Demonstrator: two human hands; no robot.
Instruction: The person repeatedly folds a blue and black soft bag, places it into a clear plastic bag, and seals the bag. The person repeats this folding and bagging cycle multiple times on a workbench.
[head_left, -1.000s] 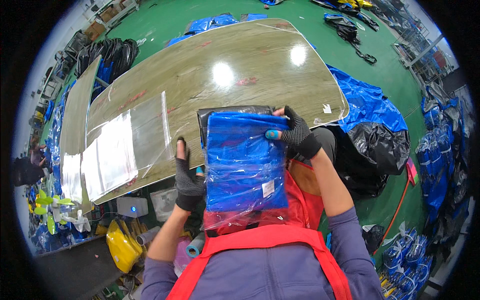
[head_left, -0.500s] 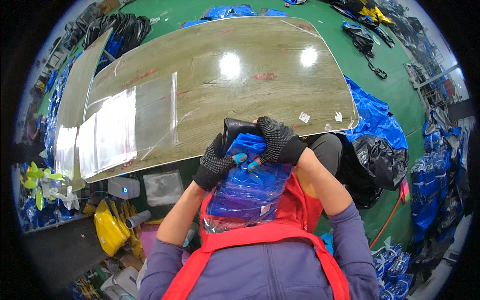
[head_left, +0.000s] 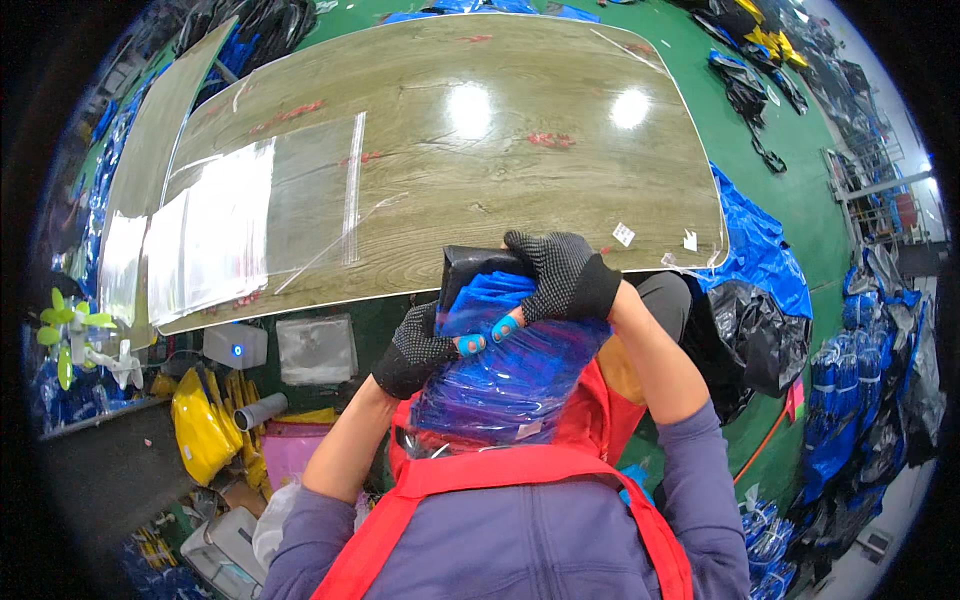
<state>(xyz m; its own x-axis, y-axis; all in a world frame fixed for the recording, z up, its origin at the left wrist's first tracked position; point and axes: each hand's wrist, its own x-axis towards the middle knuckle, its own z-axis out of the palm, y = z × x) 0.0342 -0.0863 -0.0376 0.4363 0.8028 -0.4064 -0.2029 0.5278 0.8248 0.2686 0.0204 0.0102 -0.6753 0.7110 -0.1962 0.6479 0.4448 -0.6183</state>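
Observation:
Against my lap I hold a folded blue and black plastic sheet (head_left: pixel 492 300), its lower part inside a clear plastic bag (head_left: pixel 500 395). The black end of the fold sticks out at the top, near the table's front edge. My left hand (head_left: pixel 425 345), in a black dotted glove, grips the left side of the bundle at the bag's mouth. On the right, my gloved right hand (head_left: pixel 560 280) is wrapped over the upper corner, thumb on the front. Both thumbs poke out of the gloves and wear blue wraps, close to each other. The fingers behind the bundle are hidden.
Ahead stands a wood-patterned table (head_left: pixel 420 160) with a stack of clear bags (head_left: pixel 215 225) at its left. A small green fan (head_left: pixel 70 335), a white box (head_left: pixel 235 345) and yellow packs (head_left: pixel 203 425) are at left. Black and blue sheeting (head_left: pixel 755 320) lies on the right.
The view has shifted a little, so the table sits higher in it. Both hands keep their hold on the bagged sheet; the thumbs have slid slightly down along it.

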